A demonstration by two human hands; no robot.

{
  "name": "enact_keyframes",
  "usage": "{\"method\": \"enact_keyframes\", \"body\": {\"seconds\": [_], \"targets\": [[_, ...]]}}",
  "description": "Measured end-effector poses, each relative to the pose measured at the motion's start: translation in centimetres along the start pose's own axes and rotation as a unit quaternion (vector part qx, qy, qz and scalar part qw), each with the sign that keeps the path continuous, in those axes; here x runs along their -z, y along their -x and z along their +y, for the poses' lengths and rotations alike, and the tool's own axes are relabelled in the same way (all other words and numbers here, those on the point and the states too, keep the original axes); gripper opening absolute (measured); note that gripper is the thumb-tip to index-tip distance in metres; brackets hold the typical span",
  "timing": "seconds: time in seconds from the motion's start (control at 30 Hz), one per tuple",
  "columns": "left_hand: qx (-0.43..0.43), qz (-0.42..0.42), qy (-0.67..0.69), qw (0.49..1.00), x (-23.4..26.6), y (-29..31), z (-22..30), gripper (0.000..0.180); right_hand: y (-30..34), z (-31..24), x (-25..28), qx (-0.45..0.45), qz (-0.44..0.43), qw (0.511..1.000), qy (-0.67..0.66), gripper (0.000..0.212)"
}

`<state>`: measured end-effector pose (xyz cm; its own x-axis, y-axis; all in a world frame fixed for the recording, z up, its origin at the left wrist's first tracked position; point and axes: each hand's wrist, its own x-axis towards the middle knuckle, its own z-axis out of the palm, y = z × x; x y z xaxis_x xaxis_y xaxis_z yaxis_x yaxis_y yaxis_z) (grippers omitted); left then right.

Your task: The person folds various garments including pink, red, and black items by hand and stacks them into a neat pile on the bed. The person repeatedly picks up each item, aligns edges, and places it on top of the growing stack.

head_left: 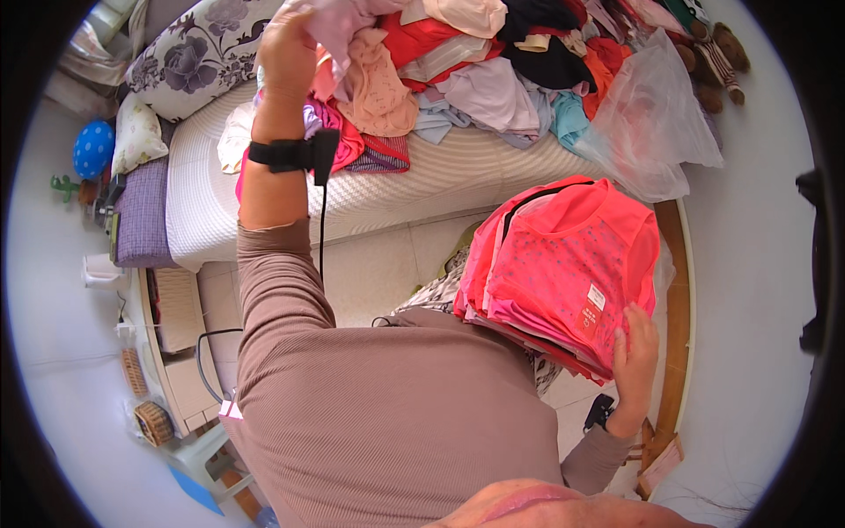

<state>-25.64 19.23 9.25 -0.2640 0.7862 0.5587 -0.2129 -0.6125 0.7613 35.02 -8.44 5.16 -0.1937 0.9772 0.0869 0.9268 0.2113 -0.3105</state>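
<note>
My left hand point(286, 57) reaches to the far side at the top edge, its fingers closed on a pale lilac garment point(339, 22) over the clothes pile; the fingertips are partly cut off by the frame. Against my body on the right rests a thick stack of folded tank tops point(572, 264). The top one is bright coral pink, dotted, with a white tag point(596, 297). My right hand point(635, 365) grips the stack's near right corner, thumb and fingers at its edge.
A heap of mixed clothes point(493, 92) covers the back of the cream-covered sofa point(440, 185). On its right sits a clear plastic bag point(651, 123), with a teddy bear point(722, 62) behind. Cushions point(189, 57) stand at the far left, near a blue balloon point(93, 148).
</note>
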Motion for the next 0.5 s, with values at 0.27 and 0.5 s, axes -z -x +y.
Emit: {"method": "enact_keyframes", "body": {"seconds": [0.27,0.5], "targets": [[0.07,-0.051,0.1,0.991,-1.7,-6.6,6.1,0.027,-3.6,-4.1,1.0,0.085,0.071,0.992,-0.053,0.03],[0.052,-0.28,0.141,0.948,-10.4,-4.0,10.6,0.022,-5.9,-6.1,1.4,0.145,0.086,0.981,-0.095,0.033]]}}
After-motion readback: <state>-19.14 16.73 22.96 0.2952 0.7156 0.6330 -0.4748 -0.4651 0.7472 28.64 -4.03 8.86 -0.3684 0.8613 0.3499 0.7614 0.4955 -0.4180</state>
